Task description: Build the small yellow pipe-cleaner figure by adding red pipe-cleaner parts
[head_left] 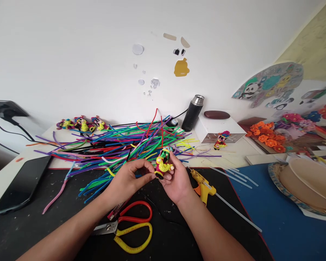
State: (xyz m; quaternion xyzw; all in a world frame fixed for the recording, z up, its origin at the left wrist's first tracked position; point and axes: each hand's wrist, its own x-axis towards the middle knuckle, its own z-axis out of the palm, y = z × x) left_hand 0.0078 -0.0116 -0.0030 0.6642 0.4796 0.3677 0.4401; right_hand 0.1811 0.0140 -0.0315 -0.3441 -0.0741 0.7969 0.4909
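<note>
"What's nearest?"
"The scissors (116, 227), lower centre of the frame. Beyond them, mid-frame, the figurine (163, 166) sits between both hands."

"Held how?"
"The right hand (176, 178) cups it loosely, thumb against its side. The left hand (132, 177) pinches its lower edge, thumb and forefinger nearly together."

"Sturdy?"
"Probably light, soft and easily bent; I'd grip the body, sparing the head."

"Behind?"
"Coloured stems (119, 145), left of centre."

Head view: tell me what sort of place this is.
Most likely a handicraft workspace, judging by the pile of colored craft stems, the yellow glue gun and the small figurine held in the right hand.
</note>
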